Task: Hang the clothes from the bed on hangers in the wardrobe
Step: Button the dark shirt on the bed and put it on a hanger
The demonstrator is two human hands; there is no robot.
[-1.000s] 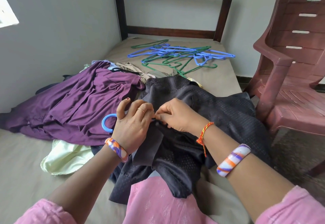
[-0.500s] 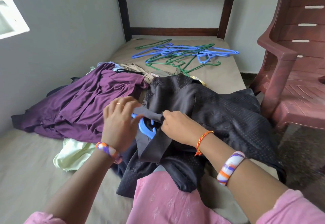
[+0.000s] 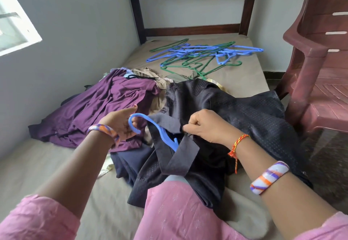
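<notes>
Holding a blue hanger [image 3: 150, 126] by its hook, the left hand [image 3: 120, 125] sits palm-up, fingers curled loosely round the hook's curve, thumb stretched toward the purple dress [image 3: 105, 108]. The hanger's body runs down and right from the hook and goes under a strap of the black garment [image 3: 235, 119]; only the hook, neck and a short blue stretch show. The right hand [image 3: 205, 126] pinches the dark fabric at the strap, fingers tight, knuckles up, just right of the hanger's neck. Hands near each other, not touching.

The black garment lies crumpled on the bed [image 3: 241, 81], spread from the middle toward the right edge, with a loose strap folded across its front. The purple dress lies flat to its left, touching it, near the wall. A beige garment [image 3: 150, 74] bunches behind both. A pale yellow cloth [image 3: 107, 168] peeks out under the left forearm.

Spare hangers [image 3: 203, 55], blue and green, lie tangled in a heap at the far end of the bed, before the dark wooden headboard [image 3: 192, 8], well apart from the clothes. A maroon plastic chair [image 3: 316, 70] stands beside the bed on the right. Both wrists carry striped bangles; the right also a red-yellow thread. Pink sleeves at the bottom of view.
</notes>
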